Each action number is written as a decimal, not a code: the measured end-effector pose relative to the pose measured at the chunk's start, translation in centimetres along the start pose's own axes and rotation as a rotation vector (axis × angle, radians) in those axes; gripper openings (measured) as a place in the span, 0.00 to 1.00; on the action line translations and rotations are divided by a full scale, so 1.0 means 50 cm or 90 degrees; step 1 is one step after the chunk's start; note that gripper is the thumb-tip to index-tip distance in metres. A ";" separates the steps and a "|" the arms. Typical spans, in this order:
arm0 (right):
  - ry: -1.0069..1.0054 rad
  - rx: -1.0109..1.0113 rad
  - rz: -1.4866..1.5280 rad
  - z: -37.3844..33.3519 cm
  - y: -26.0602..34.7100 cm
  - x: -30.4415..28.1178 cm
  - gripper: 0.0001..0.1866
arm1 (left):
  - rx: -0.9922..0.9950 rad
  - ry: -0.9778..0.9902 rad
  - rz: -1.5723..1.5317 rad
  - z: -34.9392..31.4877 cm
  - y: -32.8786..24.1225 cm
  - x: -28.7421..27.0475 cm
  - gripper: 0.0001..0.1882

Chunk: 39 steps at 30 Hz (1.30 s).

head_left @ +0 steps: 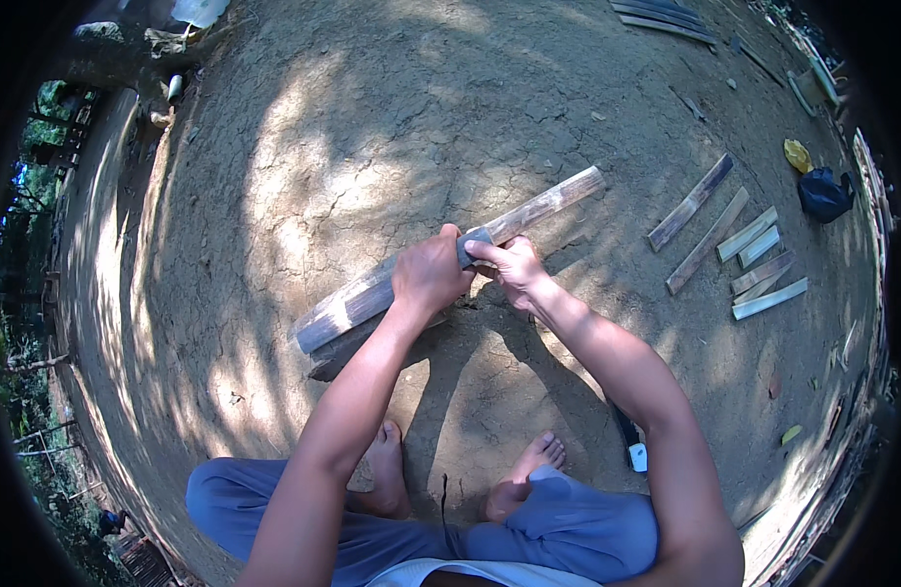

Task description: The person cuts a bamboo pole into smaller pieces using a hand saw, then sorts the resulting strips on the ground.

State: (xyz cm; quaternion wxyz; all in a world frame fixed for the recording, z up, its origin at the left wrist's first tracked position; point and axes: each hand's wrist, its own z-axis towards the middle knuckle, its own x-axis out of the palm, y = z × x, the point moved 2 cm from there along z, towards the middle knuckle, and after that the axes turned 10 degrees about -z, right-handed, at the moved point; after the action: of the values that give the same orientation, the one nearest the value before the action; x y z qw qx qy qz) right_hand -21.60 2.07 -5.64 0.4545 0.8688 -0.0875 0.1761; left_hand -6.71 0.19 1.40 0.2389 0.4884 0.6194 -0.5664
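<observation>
A long, split-bamboo-like slat (347, 311) lies slantwise in front of me, its narrower far end rising to the right. My left hand (433, 272) is closed around its middle. Just right of it, my right hand (512, 268) is closed with the thumb pressing on a small grey piece (476, 245) that lies across the slat; whether this is sandpaper or cloth I cannot tell. Both hands nearly touch. Beneath the slat's near left end is a darker piece of wood (345, 362), partly hidden by the slat and my left forearm.
Several short slats (707, 240) lie on the cracked dirt ground at right, near a black plastic bag (825, 195) and a yellow item (797, 156). Dark slats (666, 18) are stacked at the far right. A dark tool with a white end (637, 457) lies beside my right arm.
</observation>
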 end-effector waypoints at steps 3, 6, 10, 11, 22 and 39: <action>0.004 -0.042 -0.028 0.003 -0.006 0.002 0.12 | -0.053 -0.005 0.033 0.006 -0.006 0.017 0.15; 0.004 -0.061 -0.022 0.006 -0.002 -0.005 0.13 | -0.048 -0.047 0.054 0.009 -0.003 0.026 0.14; 0.036 -0.051 -0.178 -0.038 0.029 -0.038 0.27 | -0.064 -0.069 0.092 0.004 -0.001 0.021 0.14; -0.060 -0.082 -0.180 -0.077 0.029 -0.103 0.29 | -0.049 -0.059 0.089 0.006 -0.015 0.029 0.14; -0.491 0.225 -0.946 -0.783 -0.235 -0.352 0.44 | 0.004 -0.072 0.092 0.016 0.007 0.017 0.14; -0.689 -0.134 -0.860 -0.825 0.143 -0.329 0.18 | -0.016 0.027 0.019 0.023 0.010 0.010 0.14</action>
State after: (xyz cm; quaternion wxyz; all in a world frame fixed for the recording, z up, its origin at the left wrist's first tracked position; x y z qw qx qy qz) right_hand -48.34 31.69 15.10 0.4356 0.6523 0.2269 -0.5773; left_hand -6.79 -0.80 0.47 0.2401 0.5064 0.6241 -0.5444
